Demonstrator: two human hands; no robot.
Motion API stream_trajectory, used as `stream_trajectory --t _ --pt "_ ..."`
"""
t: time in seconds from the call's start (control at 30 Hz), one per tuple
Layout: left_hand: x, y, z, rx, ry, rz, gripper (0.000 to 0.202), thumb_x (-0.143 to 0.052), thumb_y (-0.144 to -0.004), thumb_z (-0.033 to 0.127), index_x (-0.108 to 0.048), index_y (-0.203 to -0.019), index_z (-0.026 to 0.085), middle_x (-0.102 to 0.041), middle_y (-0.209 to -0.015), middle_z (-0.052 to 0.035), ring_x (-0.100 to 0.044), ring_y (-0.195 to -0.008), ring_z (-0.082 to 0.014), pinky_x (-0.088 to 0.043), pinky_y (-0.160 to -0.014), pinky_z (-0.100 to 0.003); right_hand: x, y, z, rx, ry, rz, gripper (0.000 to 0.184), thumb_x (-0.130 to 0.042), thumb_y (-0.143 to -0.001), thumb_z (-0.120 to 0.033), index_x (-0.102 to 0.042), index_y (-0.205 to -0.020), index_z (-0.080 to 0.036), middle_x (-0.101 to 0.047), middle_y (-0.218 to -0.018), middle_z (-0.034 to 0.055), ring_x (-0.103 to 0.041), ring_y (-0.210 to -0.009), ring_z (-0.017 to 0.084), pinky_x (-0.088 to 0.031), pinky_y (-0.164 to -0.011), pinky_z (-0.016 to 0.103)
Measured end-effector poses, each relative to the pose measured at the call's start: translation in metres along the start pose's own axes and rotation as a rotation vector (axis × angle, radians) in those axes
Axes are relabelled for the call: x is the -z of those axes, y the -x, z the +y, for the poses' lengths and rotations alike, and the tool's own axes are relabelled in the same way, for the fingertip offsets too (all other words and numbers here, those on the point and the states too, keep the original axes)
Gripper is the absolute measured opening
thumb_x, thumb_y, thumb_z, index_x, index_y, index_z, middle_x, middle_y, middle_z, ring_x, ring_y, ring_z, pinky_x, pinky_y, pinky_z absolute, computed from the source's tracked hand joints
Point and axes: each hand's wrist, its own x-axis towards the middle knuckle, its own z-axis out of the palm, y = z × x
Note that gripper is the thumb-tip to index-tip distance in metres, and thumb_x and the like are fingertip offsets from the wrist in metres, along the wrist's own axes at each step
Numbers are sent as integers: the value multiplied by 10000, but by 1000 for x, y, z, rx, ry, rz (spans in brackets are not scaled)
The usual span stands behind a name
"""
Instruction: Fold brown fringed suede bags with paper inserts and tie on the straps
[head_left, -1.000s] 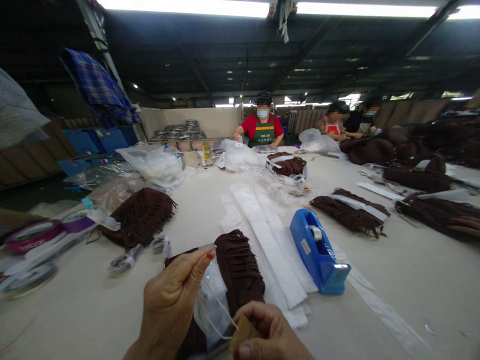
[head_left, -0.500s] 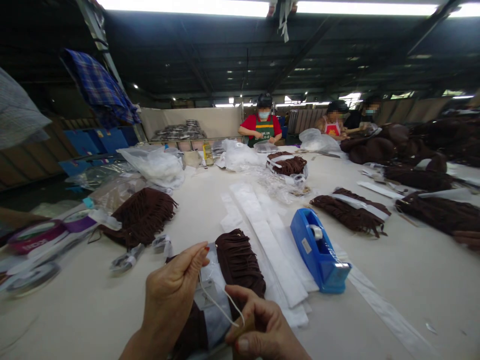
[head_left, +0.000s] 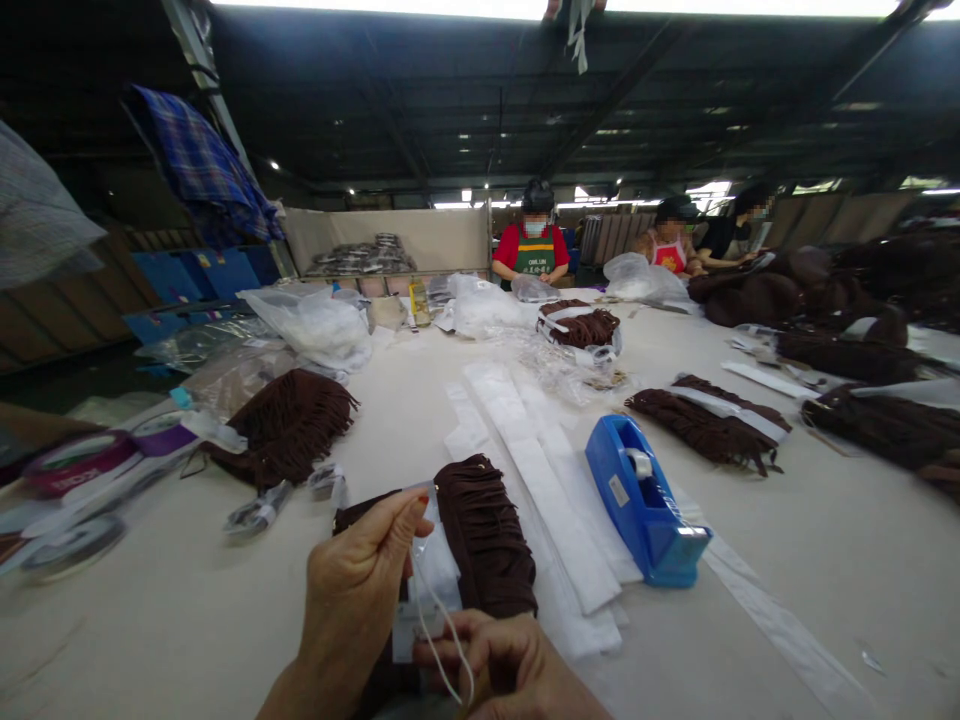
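At the bottom centre of the frame the left hand [head_left: 358, 600] rises from the lower edge with thumb and forefinger pinched shut on the top corner of a clear plastic sleeve [head_left: 429, 575], which hangs down from that grip in front of a brown fringed piece [head_left: 486, 535]. The fringed piece lies on the table [head_left: 825, 545] just beyond both hands, its tassels running toward the lower edge. The right hand [head_left: 510, 668] sits lower, at the very bottom of the frame, its fingers curled tight. A thin white cord [head_left: 444, 640] loops down across the sleeve and runs into that curled grip; what else the fingers enclose cannot be made out. The two hands are close together, the sleeve between them. Just right of the fringed piece long white strips [head_left: 525, 470] lie side by side, running away toward the centre of the frame. A blue tape dispenser [head_left: 645, 500] stands against their right edge. In the left middle a second fringed piece [head_left: 289, 425] lies spread out, with tape rolls [head_left: 71, 470] further left at the edge and plastic bags [head_left: 319, 325] behind it. In the right middle a banded fringed piece [head_left: 705, 420] lies wrapped in a white strip. At the far end of the table, upper centre, a co-worker [head_left: 534, 255] in a red top and green apron stands over more bags. A plaid cloth [head_left: 202, 170] hangs in the upper left.
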Motion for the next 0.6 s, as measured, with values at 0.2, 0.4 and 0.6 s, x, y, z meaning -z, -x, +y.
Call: stream_trajectory --t 0.2,0.4,0.6 --pt "5 0 -2 -61 -71 18 257 -563 -753 436 -707 -810 231 -604 -484 62 -485 -374 -64 -401 -389 -118 10 9 0 13 238 7 190 -834 -533 -251 -711 -666 -193 -612 -891 3 -587 -813 113 -409 -753 242" --pt "7 2 -1 -63 -64 24 264 -558 -760 461 -703 -791 243 -588 -468 67 -490 -371 -73 -395 -375 -130 -1 15 -10 10 529 76 214 -768 -619 -383 -710 -681 -186 -549 -667 -22 -502 -681 97 -353 -634 223" --pt "15 4 1 -100 -61 31 254 -555 -775 456 -701 -788 248 -585 -467 69 -495 -361 -75 -396 -356 -128 6 13 9 -123 436 213 469 -786 -497 -517 -499 -574 -155 -549 -580 -22 -442 -512 69 -295 -490 199"
